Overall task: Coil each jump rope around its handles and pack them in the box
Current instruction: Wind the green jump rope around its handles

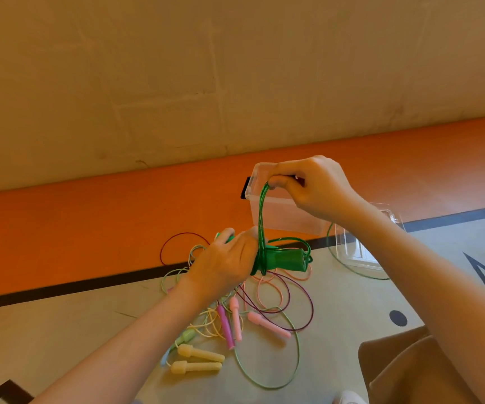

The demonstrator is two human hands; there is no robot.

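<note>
Left hand (226, 262) wrapped round green handles (282, 259), right hand (311, 185) above pinching green rope (261, 217) strands taut.

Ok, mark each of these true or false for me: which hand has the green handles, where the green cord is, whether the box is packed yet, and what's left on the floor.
1. The left hand grips the green handles. True.
2. The right hand rests flat on the floor. False: it is raised in front of the clear box, pinching loops of the green cord.
3. The clear box already holds coiled ropes. False: no rope shows through its walls.
4. Two yellow handles lie on the floor, uncoiled. True.
5. The pink handles are in the person's hand. False: they lie on the floor among loose cords.
</note>
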